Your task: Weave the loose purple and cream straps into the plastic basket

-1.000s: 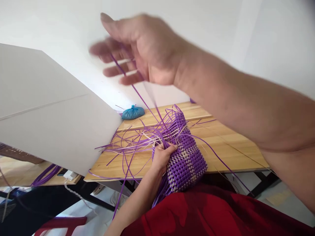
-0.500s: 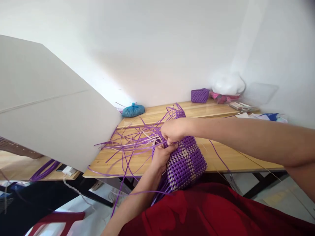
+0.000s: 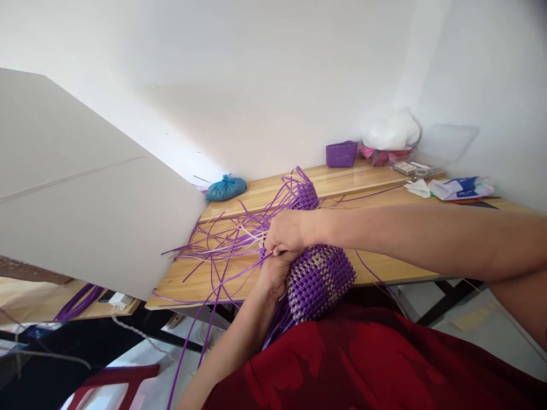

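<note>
A half-woven purple and cream basket (image 3: 320,279) rests against my red lap at the wooden table's (image 3: 384,267) near edge. Many loose purple strands (image 3: 222,245) fan out from its open top to the left over the table. My left hand (image 3: 271,276) grips the basket's left side from below. My right hand (image 3: 284,233) sits just above it at the basket's rim, fingers pinched on a purple strand. Both hands touch each other.
A large grey board (image 3: 85,193) slants across the left. A blue tied bag (image 3: 225,188) lies at the table's back. A small purple basket (image 3: 341,154), a white bag (image 3: 391,131) and papers (image 3: 457,188) sit back right. A red chair (image 3: 111,378) stands lower left.
My right hand came down from high in the air, where it pulled a strand, to the basket's rim above my left hand. The view shifted slightly upward.
</note>
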Tool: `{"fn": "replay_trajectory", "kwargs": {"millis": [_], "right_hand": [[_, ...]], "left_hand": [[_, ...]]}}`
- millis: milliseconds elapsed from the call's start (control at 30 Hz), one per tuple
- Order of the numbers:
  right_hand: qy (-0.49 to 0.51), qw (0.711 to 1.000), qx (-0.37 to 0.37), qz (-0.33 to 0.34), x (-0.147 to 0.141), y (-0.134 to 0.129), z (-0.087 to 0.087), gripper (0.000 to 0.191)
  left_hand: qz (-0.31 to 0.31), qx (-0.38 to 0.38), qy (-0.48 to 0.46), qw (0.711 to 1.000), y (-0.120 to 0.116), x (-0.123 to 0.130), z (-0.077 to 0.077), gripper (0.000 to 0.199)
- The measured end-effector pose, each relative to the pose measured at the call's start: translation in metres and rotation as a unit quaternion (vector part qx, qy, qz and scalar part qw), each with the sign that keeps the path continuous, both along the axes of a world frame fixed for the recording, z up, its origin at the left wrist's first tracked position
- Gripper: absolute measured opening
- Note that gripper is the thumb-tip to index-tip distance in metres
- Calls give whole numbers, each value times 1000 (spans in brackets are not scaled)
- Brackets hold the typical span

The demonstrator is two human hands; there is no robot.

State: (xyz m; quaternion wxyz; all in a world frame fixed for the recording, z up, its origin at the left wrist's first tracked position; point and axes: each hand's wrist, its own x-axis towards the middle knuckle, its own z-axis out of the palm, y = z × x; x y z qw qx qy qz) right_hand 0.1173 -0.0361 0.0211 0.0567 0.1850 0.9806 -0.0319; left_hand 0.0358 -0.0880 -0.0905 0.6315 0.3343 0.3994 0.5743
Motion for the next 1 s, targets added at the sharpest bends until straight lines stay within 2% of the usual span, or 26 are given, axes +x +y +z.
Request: {"fn": "replay_trajectory", "kwargs": {"millis": [200, 400, 500, 633, 1000], "right_hand": [[-31, 997, 69, 16, -10, 1, 5, 16], [-11, 998, 53, 37, -8, 7, 4, 16], [7, 999, 28, 44, -8, 13, 1, 12], [40, 998, -10, 44, -5, 20, -3, 13], [114, 993, -39, 3, 7, 18, -10, 14]], "left_hand": [[-1, 27, -19, 999, 3, -1, -6, 45], [-14, 67, -30, 997, -3, -1, -2, 45], [-4, 50, -61, 997, -3, -3, -4, 42], [24, 6, -104, 994, -1, -3, -11, 26], [1, -41, -87, 995, 0, 3, -5, 35]]}}
